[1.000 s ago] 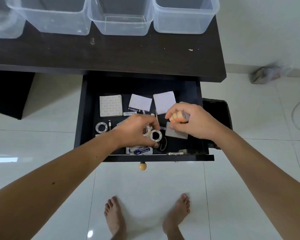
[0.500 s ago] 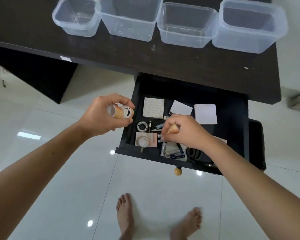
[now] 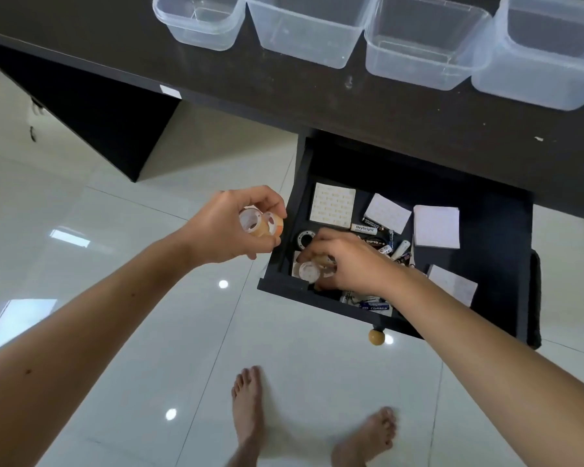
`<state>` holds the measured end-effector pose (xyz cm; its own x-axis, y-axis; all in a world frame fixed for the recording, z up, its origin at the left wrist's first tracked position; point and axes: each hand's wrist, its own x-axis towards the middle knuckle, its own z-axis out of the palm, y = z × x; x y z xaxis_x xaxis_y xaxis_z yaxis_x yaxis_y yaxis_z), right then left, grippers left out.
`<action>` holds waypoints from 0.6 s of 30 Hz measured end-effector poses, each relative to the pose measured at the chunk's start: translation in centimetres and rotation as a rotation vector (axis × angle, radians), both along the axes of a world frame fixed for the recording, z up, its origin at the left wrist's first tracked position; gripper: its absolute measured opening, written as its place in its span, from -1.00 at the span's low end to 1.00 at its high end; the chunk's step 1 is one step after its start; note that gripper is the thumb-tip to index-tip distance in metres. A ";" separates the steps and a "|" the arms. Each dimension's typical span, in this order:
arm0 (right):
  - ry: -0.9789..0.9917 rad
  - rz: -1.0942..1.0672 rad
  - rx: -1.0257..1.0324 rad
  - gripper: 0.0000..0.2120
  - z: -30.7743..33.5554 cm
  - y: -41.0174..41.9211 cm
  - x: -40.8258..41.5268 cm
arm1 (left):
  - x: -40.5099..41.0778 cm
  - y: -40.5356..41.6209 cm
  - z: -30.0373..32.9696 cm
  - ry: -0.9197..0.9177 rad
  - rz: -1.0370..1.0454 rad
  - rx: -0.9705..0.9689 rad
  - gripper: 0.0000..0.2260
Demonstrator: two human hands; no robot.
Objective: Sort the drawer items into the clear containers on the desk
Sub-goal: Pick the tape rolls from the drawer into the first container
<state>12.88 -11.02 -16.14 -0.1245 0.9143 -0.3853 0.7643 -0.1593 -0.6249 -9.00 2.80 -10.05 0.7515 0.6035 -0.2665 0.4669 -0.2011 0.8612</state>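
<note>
Leftmost, the left hand hangs over the white floor tiles, just outside the drawer's left wall, its fingers and thumb curled round two small tape rolls. No other thing lies under or around that hand, only tile. Beside it, the open drawer juts from under the dark desk. The right hand reaches into the drawer's front left corner, close to the front edge, and its fingers grip another tape roll there; a flat ring lies just behind the fingertips. Further right sit sticky-pad sheets: a patterned square at the back, a tilted sheet, a white stack, and one more sheet near the front. Loose batteries are heaped between them; one reads "Heybright", and a blue pack under the wrist shows letters too blurred to read surely. A round wooden knob sticks out from the drawer front. Above, four clear containers stand in a row along the desk, close together.
</note>
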 end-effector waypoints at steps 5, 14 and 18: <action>0.021 -0.016 0.039 -0.54 -0.4 -0.2 -0.1 | 0.1 -0.6 -0.5 0.004 -0.035 -0.065 -0.69; 0.040 -0.179 0.149 -0.54 0.8 0.2 1.2 | 0.1 -0.5 -0.4 0.008 -0.049 -0.050 -0.69; 0.038 -0.204 0.157 -0.59 0.1 1.2 1.0 | 0.0 -0.5 -0.2 0.020 -0.047 -0.068 -0.70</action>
